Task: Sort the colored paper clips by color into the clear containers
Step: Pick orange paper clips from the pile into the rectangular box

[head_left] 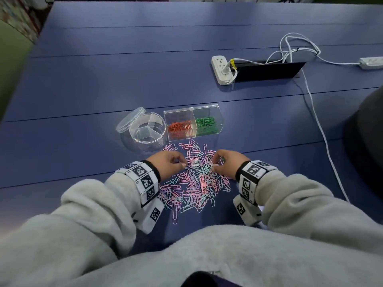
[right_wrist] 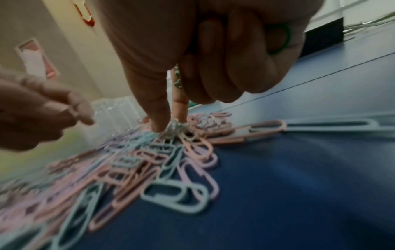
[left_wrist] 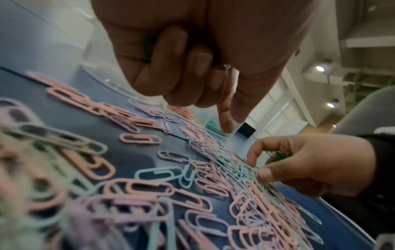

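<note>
A loose pile of pink, pale blue and lilac paper clips [head_left: 194, 183] lies on the blue table. My left hand [head_left: 182, 163] hovers over the pile's left side, its curled fingers holding green clips [left_wrist: 146, 49] against the palm, index finger pointing down. My right hand [head_left: 213, 164] is on the pile's right side with green clips [right_wrist: 282, 38] tucked in its curled fingers, while thumb and index pinch at the pile [right_wrist: 175, 125]. Behind stand a two-part clear box [head_left: 217, 112] with orange clips [head_left: 179, 128] and green clips [head_left: 206, 124], and a round divided container [head_left: 163, 129].
The round container's lid [head_left: 130, 119] leans against its left side. A white power strip [head_left: 220, 68] with cables and a black cable slot [head_left: 269, 70] sit at the back right. A dark object [head_left: 366, 141] stands at the right edge.
</note>
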`<move>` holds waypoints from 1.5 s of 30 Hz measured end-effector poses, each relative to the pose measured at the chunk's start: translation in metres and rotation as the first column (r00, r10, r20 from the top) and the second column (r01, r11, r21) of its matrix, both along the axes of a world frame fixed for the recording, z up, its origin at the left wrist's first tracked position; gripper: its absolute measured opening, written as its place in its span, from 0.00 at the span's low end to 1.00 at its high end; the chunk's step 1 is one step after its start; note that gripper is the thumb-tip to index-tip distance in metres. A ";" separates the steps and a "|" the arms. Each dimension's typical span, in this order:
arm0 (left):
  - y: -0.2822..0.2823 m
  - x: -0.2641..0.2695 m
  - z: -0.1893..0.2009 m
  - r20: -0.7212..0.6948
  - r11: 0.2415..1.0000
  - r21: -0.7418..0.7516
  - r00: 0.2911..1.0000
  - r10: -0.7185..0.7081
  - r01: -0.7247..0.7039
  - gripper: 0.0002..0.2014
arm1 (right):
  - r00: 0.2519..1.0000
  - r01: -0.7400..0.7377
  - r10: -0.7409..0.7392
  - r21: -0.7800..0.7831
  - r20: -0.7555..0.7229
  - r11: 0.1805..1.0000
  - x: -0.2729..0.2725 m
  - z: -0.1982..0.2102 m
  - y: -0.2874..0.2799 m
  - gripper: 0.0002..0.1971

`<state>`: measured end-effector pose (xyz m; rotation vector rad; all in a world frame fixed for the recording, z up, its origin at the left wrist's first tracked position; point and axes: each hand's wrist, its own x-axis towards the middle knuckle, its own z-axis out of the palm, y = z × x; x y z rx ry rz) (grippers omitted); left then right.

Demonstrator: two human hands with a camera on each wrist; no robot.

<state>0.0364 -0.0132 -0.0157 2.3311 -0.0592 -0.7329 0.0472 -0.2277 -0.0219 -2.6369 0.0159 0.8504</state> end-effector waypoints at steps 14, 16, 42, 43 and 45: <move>-0.031 0.017 -0.008 0.008 0.930 0.256 0.962 -0.274 0.263 0.03 | 0.978 -0.204 0.204 0.007 -0.037 0.979 -0.012 -0.004 -0.013 0.06; -0.024 0.016 -0.009 0.005 0.926 0.264 0.960 -0.282 0.270 0.03 | 0.990 -0.142 0.142 0.016 0.009 0.990 -0.006 -0.001 -0.013 0.07; -0.034 0.023 -0.005 -0.055 0.867 0.338 0.927 -0.370 0.366 0.07 | 0.993 0.112 -0.114 0.163 0.004 0.980 0.008 0.001 -0.016 0.09; -0.032 0.023 -0.006 -0.052 0.868 0.343 0.930 -0.364 0.359 0.07 | 0.985 0.164 -0.170 0.192 0.015 0.967 0.009 0.002 -0.019 0.09; -0.033 0.021 -0.006 -0.041 0.876 0.340 0.936 -0.350 0.343 0.06 | 0.966 0.252 -0.258 0.259 -0.013 0.932 0.010 0.003 -0.023 0.11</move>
